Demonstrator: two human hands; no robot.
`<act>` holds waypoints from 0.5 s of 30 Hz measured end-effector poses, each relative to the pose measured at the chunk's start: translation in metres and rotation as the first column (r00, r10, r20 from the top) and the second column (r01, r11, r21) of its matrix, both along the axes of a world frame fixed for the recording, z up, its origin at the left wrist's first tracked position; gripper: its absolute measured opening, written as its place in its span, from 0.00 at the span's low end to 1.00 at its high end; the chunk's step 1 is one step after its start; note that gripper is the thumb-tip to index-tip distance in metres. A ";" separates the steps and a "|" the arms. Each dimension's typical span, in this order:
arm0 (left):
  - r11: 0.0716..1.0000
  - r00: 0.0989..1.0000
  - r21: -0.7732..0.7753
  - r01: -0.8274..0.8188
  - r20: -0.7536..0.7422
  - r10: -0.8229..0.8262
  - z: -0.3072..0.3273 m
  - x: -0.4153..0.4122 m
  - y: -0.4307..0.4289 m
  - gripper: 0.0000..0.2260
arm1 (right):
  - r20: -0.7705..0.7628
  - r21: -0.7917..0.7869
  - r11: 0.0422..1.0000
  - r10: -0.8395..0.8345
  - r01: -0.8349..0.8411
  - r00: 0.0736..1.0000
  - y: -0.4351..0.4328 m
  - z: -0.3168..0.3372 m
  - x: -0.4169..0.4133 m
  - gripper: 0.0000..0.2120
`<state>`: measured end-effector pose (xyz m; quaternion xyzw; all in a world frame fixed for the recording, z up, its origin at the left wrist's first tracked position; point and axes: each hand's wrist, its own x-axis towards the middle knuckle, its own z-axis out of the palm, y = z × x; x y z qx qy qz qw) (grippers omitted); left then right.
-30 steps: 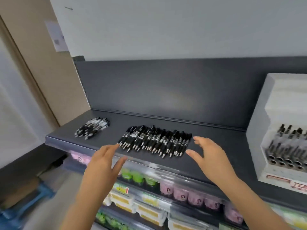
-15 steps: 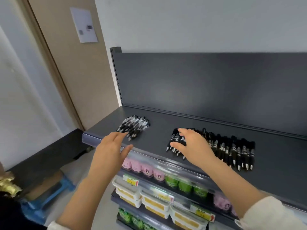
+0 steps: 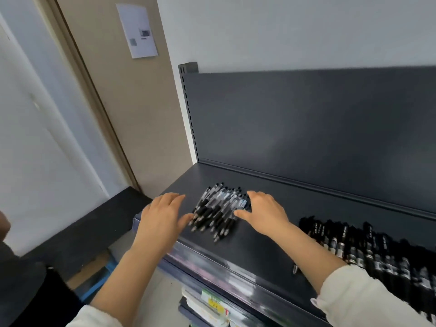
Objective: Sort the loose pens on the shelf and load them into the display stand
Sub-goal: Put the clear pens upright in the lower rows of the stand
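A small pile of clear-barrelled pens with black grips [image 3: 218,208] lies near the left end of the dark grey shelf [image 3: 259,246]. My left hand [image 3: 162,218] rests open just left of the pile, thumb touching its near tips. My right hand [image 3: 262,211] is open at the pile's right side, thumb against the pens. A longer row of black pens [image 3: 368,251] lies along the shelf at the right, partly behind my right forearm. The display stand is out of frame.
The shelf's dark back panel [image 3: 306,128] rises behind the pens. The shelf's left end [image 3: 136,223] drops off beside a beige wall [image 3: 132,114]. Lower shelves with packaged goods [image 3: 212,305] sit below the front edge. One single pen [image 3: 295,270] lies near the front edge.
The view has swung left, so the display stand is gone. Both hands moved from the long row to the small left pile and now flank it.
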<state>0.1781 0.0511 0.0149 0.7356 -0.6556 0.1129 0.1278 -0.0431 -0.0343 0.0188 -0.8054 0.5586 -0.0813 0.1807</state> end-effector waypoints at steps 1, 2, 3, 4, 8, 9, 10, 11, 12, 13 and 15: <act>1.000 1.000 0.025 -0.006 0.000 0.006 -0.003 0.005 -0.008 0.24 | -0.025 0.010 1.000 -0.008 0.008 1.000 -0.005 -0.003 0.005 0.32; 0.999 1.000 0.047 -0.009 -0.004 0.009 -0.007 0.008 -0.015 0.25 | -0.055 0.020 1.000 -0.015 0.016 0.998 -0.010 -0.007 0.009 0.33; 0.998 1.000 0.066 -0.007 -0.005 0.007 -0.010 0.011 -0.022 0.25 | -0.086 0.026 0.999 -0.022 0.024 0.996 -0.014 -0.010 0.013 0.34; 0.997 1.000 0.082 0.000 -0.003 0.000 -0.012 0.013 -0.029 0.25 | -0.114 0.027 0.999 -0.030 0.033 0.993 -0.018 -0.013 0.015 0.35; 0.989 0.997 0.127 0.068 0.011 -0.070 -0.018 0.017 -0.058 0.25 | -0.165 0.036 0.995 -0.083 0.090 0.983 -0.027 -0.016 0.020 0.37; 0.985 0.996 0.146 0.091 0.007 -0.093 -0.019 0.017 -0.064 0.25 | -0.174 0.039 0.993 -0.102 0.110 0.980 -0.028 -0.017 0.021 0.38; 0.979 0.994 0.172 0.111 -0.002 -0.113 -0.020 0.018 -0.070 0.25 | -0.185 0.044 0.990 -0.123 0.134 0.975 -0.028 -0.017 0.022 0.38; 0.971 0.992 0.203 0.128 -0.011 -0.129 -0.021 0.018 -0.076 0.26 | -0.197 0.053 0.985 -0.149 0.162 0.969 -0.028 -0.018 0.024 0.39; 0.960 0.989 0.239 0.144 -0.018 -0.144 -0.021 0.018 -0.081 0.27 | -0.209 0.064 0.978 -0.180 0.197 0.961 -0.027 -0.018 0.026 0.40; 0.947 0.987 0.280 0.159 -0.025 -0.158 -0.021 0.017 -0.086 0.28 | -0.219 0.074 0.969 -0.214 0.234 0.952 -0.026 -0.018 0.028 0.40; 0.906 0.983 0.380 0.184 -0.083 -0.165 -0.020 0.016 -0.095 0.31 | -0.229 0.083 0.945 -0.289 0.315 0.929 -0.023 -0.017 0.034 0.42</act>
